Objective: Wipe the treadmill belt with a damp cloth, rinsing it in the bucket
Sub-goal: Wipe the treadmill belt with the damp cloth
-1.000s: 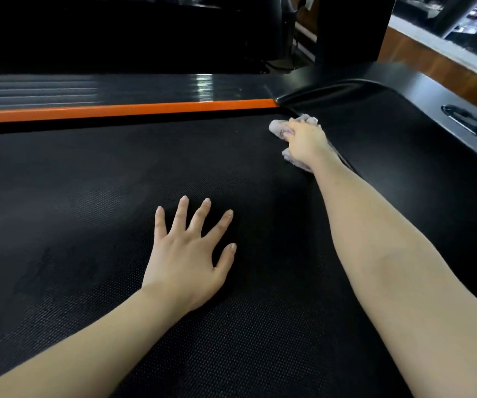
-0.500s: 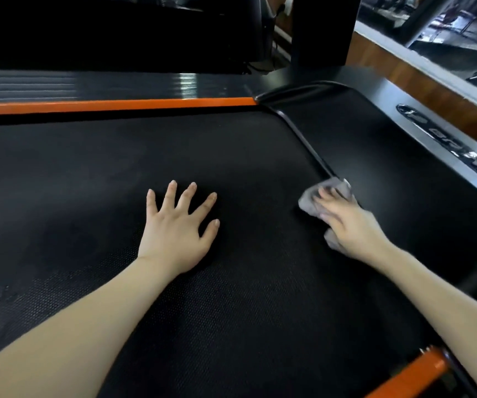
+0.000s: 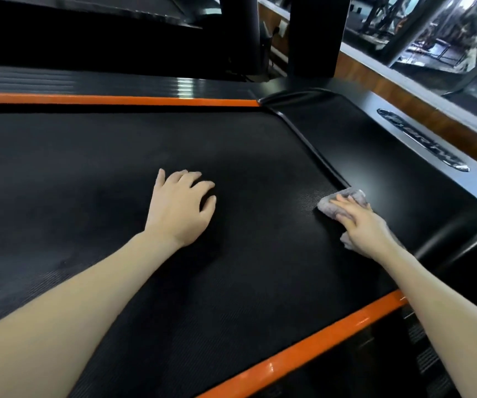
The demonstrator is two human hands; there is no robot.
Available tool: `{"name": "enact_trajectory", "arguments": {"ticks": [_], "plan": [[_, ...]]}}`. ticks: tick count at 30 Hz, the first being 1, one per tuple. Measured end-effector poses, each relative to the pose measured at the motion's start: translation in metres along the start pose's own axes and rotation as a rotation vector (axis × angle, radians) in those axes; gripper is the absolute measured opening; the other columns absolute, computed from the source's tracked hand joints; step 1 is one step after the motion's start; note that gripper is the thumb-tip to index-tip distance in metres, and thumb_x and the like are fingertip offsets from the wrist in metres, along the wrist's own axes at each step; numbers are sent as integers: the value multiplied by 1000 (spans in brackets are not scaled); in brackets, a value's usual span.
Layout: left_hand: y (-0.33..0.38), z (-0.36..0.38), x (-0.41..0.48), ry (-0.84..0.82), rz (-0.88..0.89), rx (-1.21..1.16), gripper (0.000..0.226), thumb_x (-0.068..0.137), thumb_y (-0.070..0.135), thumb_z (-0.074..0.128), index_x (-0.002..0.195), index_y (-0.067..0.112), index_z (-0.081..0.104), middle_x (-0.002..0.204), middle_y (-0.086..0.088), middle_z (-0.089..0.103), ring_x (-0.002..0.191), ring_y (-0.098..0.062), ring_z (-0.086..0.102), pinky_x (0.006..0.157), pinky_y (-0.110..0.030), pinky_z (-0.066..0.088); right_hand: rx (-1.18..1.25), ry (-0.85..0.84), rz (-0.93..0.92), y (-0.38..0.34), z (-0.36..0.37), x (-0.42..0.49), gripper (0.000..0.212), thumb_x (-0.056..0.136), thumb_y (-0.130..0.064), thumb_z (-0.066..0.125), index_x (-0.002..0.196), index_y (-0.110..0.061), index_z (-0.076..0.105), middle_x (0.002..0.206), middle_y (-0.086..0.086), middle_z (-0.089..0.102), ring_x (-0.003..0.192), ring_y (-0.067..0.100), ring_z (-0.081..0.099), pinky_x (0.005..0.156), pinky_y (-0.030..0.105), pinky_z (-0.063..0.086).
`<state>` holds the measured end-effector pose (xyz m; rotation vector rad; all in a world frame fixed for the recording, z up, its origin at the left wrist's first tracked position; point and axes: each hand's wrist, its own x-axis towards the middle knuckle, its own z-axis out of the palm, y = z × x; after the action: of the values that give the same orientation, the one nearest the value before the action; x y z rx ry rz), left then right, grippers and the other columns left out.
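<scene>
Black treadmill belt (image 3: 116, 173) fills view. Right hand (image 3: 359, 225) presses cloth (image 3: 343, 198) flat at belt's right edge, fingers extended over it. Left hand (image 3: 181, 206) braces, fingers loosely curled, empty. Cloth likely soft, limp; pinch bunched top.

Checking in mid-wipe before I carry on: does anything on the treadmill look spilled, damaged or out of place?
Nothing stands out. The right hand presses the grey cloth flat at the belt's edge by the black motor cover; the left hand rests on the belt. No puddles or tears show. The bucket is not in view.
</scene>
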<state>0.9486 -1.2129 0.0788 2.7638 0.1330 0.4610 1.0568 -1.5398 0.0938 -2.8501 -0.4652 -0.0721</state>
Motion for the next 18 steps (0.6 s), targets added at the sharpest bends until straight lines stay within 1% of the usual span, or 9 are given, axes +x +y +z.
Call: {"name": "enact_trajectory", "arguments": {"ticks": [2, 4, 7, 8, 9, 10, 12, 15, 18], "plan": [[-21, -18, -26, 2, 12, 65, 36, 93, 36, 48, 123, 23, 63, 138, -8, 52, 134, -30, 38, 114, -52, 14, 4, 9, 108, -19, 1, -10, 43, 100, -16, 40, 144, -18, 39, 153, 4, 31, 142, 18, 21, 103, 25, 23], [-49, -32, -52, -58, -24, 140, 38, 94, 38, 46, 127, 25, 60, 142, -9, 48, 136, -30, 34, 115, -51, 13, -6, -43, 70, -56, 7, -30, 43, 100, -18, 41, 143, -18, 39, 154, 3, 30, 142, 21, 22, 106, 28, 21], [-86, -50, -89, -131, -148, 186, 43, 96, 40, 41, 136, 28, 51, 148, -8, 39, 141, -30, 26, 116, -48, 13, -170, -88, -409, -139, 25, -75, 44, 85, -8, 59, 128, -14, 54, 139, 13, 47, 126, 35, 44, 103, 49, 38], [-96, -55, -98, -143, -181, 185, 44, 97, 42, 39, 139, 30, 47, 150, -8, 36, 142, -30, 24, 116, -47, 12, -145, -86, -566, -159, 35, -89, 45, 76, -6, 64, 120, -14, 61, 130, 15, 56, 120, 37, 52, 98, 55, 43], [-104, -61, -106, -157, -202, 191, 46, 97, 44, 36, 141, 32, 43, 152, -6, 33, 143, -29, 21, 116, -47, 11, -47, -129, -637, -175, 42, -101, 44, 76, -9, 62, 120, -16, 63, 130, 12, 58, 124, 31, 51, 102, 53, 39], [-112, -65, -113, -173, -211, 205, 47, 97, 46, 33, 143, 35, 39, 154, -4, 31, 143, -28, 19, 117, -46, 10, 56, -199, -635, -185, 45, -107, 44, 83, -14, 54, 127, -20, 60, 139, 5, 52, 134, 20, 38, 112, 45, 25], [-127, -73, -125, -187, -210, 242, 49, 96, 49, 30, 144, 38, 34, 155, -1, 28, 144, -27, 18, 117, -46, 10, 58, -231, -643, -181, 49, -103, 46, 94, -15, 44, 138, -26, 47, 151, -7, 33, 140, 4, 12, 116, 29, 2], [-142, -80, -142, -193, -222, 285, 50, 96, 50, 24, 146, 40, 28, 156, 2, 25, 145, -24, 15, 117, -46, 11, -116, -193, -398, -173, 50, -70, 51, 95, -12, 46, 144, -22, 38, 158, -5, 18, 146, 13, 7, 116, 36, 5], [-145, -76, -151, -164, -238, 269, 49, 97, 47, 27, 146, 38, 31, 155, 3, 27, 145, -23, 16, 117, -46, 11, -271, -110, -115, -198, 54, -43, 50, 91, -18, 51, 139, -22, 40, 154, -3, 21, 141, 22, 15, 114, 45, 18]]}}
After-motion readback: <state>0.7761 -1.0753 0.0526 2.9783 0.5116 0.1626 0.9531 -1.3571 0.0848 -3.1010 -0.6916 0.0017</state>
